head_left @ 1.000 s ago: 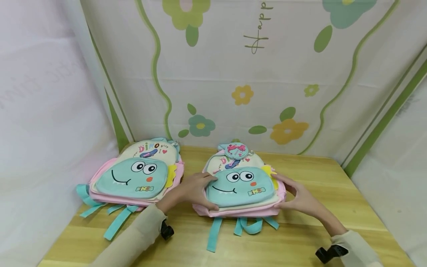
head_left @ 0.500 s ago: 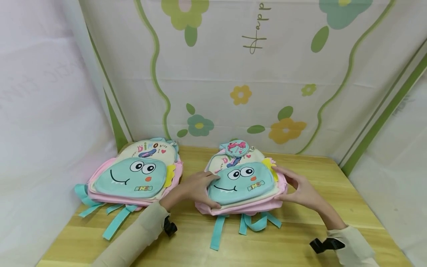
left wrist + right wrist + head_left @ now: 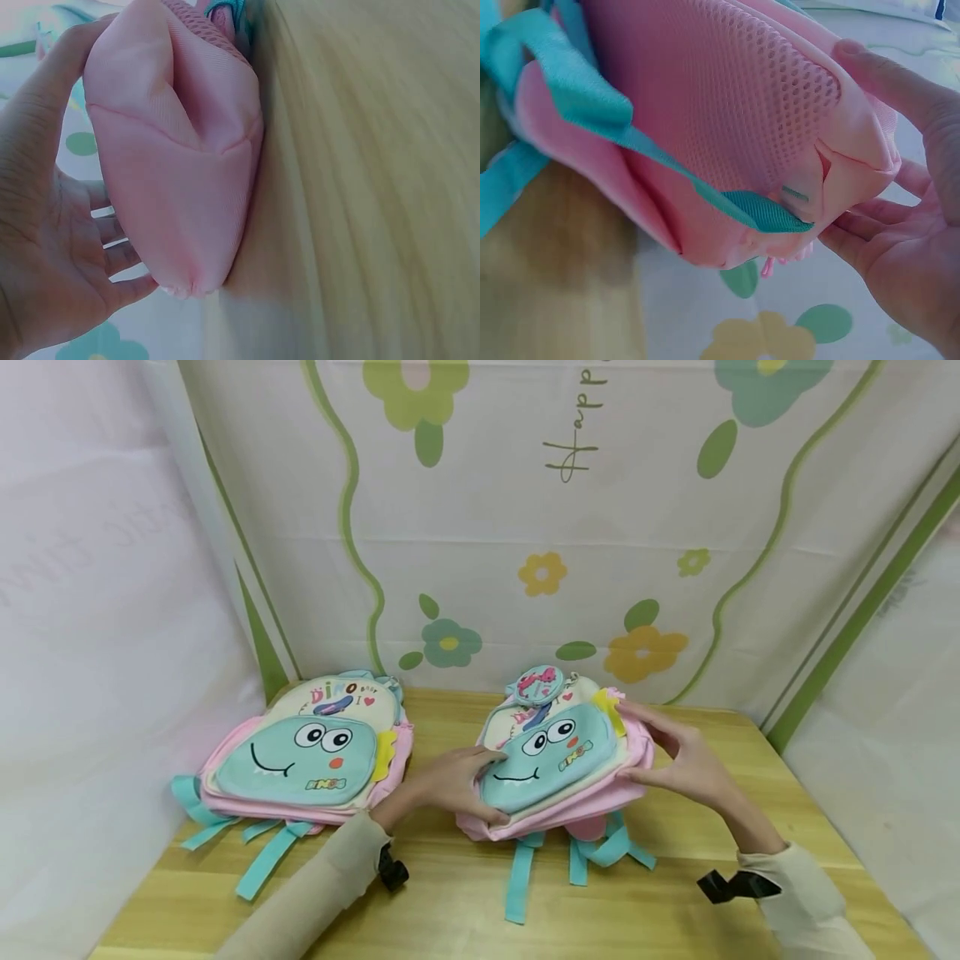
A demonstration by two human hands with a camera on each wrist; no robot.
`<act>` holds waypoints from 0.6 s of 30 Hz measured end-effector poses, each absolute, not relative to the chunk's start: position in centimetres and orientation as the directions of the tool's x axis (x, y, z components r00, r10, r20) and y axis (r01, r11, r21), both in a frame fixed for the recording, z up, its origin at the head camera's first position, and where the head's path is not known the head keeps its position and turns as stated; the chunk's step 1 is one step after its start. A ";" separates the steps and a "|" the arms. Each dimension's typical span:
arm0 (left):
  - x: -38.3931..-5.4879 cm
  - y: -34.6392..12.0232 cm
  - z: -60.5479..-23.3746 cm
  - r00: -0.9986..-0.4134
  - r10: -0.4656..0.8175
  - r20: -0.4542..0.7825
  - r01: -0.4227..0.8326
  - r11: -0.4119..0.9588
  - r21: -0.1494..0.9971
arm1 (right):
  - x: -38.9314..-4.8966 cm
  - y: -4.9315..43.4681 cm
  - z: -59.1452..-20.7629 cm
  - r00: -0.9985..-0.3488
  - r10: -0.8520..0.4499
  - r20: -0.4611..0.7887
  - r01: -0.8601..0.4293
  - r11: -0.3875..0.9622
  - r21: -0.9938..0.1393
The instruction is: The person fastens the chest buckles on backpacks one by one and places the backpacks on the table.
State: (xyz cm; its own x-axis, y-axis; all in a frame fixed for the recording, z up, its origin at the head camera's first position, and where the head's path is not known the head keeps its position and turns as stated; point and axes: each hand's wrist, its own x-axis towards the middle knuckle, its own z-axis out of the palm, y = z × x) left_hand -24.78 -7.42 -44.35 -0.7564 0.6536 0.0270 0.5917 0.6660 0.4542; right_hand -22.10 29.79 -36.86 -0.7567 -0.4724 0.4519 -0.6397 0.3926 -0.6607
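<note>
A small pink, cream and teal child's backpack (image 3: 553,770) with a cartoon dinosaur face stands tilted between my hands, its right side raised off the table. A round teal coin purse (image 3: 539,684) lies at its top. My left hand (image 3: 453,785) grips the left side, thumb along the lower edge and fingers over the front. On the opposite side, my right hand (image 3: 688,767) holds the bag's lower right corner between thumb and fingers. The right wrist view shows the pink mesh back panel (image 3: 705,90) and a loose teal strap (image 3: 592,97).
A matching dinosaur backpack (image 3: 296,758) lies to the left on the wooden table (image 3: 420,902), its teal straps (image 3: 262,858) toward the front. White cloth with printed flowers (image 3: 480,510) hangs behind the table, and white cloth also borders both sides.
Both hands have turned the right-hand backpack counterclockwise and shifted it slightly right. Its right side has risen, showing more pink underneath. The left backpack stays put.
</note>
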 end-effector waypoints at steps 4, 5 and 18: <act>-24.8 -6.6 -44.5 -0.756 0.654 0.030 0.580 0.648 0.493 | -22.4 29.5 -35.2 -0.746 -0.478 0.464 -0.657 0.416 -0.629; -24.9 -6.4 -44.5 -0.755 0.655 0.031 0.578 0.643 0.502 | -22.5 29.4 -34.8 -0.745 -0.479 0.465 -0.659 0.420 -0.624; -24.6 -4.5 -44.6 -0.789 0.614 0.030 0.484 0.590 0.646 | -23.5 27.5 -30.5 -0.775 -0.472 0.419 -0.629 0.525 -0.572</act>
